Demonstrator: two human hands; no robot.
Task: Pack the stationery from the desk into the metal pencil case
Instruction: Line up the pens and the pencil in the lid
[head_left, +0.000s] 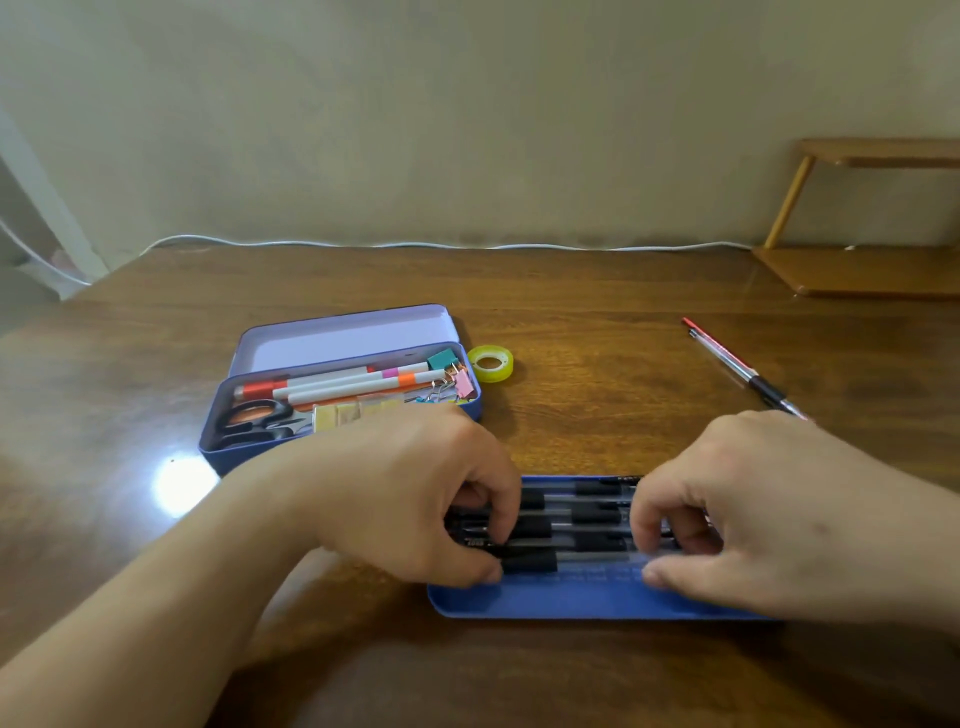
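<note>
Both hands are down on the blue tray (571, 597) at the near edge of the bench (597, 301), lining up a row of black-grip pens (582, 517) so they lie side by side. The left hand (415, 499) pinches the grip end of the nearest pen with curled fingers, and the right hand (737, 509) has its fingertips curled down on the barrels – looks like it's pinning them so they don't roll. The metal pencil case (337, 400) sits open just behind the left hand, lid tipped back, already holding scissors (260, 418), highlighters (343, 384), binder clips (452, 382) and sticky notes (343, 414). Still loose on the bench – a roll of tape (490, 364) just beside the case and a red pen (737, 366) off to the right.
</note>
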